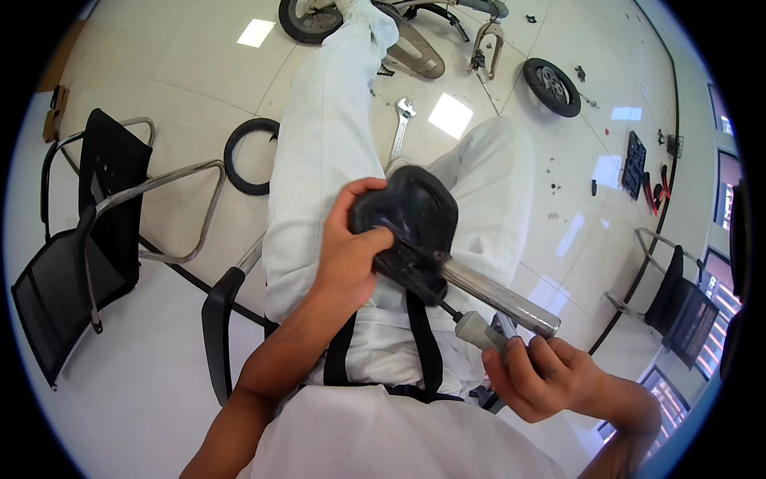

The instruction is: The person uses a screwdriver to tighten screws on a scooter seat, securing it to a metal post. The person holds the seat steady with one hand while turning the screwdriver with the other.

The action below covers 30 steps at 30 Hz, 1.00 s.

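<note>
In my lap lies a black bicycle saddle (pixel 435 209) with its underside partly turned up. A silver seat post (pixel 503 297) runs from it toward the lower right. My left hand (pixel 355 239) is closed on the saddle's left edge, thumb on top. My right hand (pixel 538 375) pinches the end of a screwdriver-like tool with a pale grey handle (pixel 476 330). Its thin dark shaft points at the saddle's lower edge; where the tip meets it is hidden. A small shiny metal piece (pixel 504 324) shows by my right fingertips, beside the seat post.
On the tiled floor lie an adjustable wrench (pixel 402 128), a black tyre (pixel 239 156), a wheel (pixel 552 87), and a partly dismantled bike (pixel 415 49). To the right are a dark tool case (pixel 634 165) and red-handled pliers (pixel 648 194). Chairs (pixel 112 191) (pixel 678 299) stand on both sides.
</note>
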{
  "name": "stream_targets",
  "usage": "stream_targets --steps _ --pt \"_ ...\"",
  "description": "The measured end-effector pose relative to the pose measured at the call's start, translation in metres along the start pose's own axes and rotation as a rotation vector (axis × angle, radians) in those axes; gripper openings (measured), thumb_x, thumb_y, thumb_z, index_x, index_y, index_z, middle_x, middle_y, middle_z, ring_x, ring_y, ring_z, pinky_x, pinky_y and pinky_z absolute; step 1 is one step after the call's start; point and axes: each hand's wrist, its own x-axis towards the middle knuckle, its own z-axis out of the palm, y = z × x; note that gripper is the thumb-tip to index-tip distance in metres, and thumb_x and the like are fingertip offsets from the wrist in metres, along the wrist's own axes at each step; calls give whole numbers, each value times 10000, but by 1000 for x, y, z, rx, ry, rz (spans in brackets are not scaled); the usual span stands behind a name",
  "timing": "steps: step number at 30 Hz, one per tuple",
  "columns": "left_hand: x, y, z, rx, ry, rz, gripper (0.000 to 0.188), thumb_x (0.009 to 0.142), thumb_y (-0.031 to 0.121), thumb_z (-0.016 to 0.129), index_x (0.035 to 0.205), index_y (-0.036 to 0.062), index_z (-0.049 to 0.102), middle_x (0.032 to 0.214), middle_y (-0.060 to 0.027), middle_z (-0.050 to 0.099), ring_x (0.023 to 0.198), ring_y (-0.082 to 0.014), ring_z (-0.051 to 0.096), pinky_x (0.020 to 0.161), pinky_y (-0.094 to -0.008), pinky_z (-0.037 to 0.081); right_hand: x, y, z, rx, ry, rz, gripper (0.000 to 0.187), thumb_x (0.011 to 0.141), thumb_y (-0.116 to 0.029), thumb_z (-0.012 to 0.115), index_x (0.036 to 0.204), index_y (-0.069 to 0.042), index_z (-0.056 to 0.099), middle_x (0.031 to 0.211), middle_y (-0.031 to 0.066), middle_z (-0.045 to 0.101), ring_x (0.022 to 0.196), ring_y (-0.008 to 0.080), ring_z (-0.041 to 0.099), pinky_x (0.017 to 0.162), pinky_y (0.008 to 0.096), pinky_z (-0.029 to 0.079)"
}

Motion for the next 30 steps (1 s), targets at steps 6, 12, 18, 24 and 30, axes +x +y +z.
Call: stream_targets --steps 6,12,18,24,30 --pt "-6 30 6 -7 17 220 633 651 -171 466 1249 31 516 1361 -181 508 1157 -254 588 943 -328 529 8 2 17 -12 146 126 228 837 -125 691 1062 -117 728 1025 78 578 729 178 544 572 233 423" --pt "-13 25 -1 5 85 271 624 630 -150 452 1225 29 513 1474 -210 442 1270 -293 534 1001 -346 502 6 -1 33 97 120 145 240 822 -79 676 1055 -101 730 986 87 594 724 173 525 582 241 437" --pt "-24 10 1 77 47 381 626 621 -125 447 1223 36 507 1490 -222 439 1285 -320 518 1048 -381 476 -6 -19 47 290 223 333 333 777 -34 726 1107 -66 710 964 119 595 697 180 554 590 274 491" --pt "-25 0 -1 148 21 465 626 631 -114 444 1235 42 499 1497 -222 435 1295 -328 506 1071 -397 452 -5 -40 49 1039 268 913 283 816 -81 745 1073 14 674 895 131 615 680 230 608 600 320 491" --pt "-21 -2 -5 187 -11 485 623 649 -107 456 1252 45 484 1497 -225 430 1290 -322 507 1074 -398 449 -11 -34 54 1371 171 1110 314 810 -92 757 1090 12 662 922 134 629 683 261 611 594 328 491"
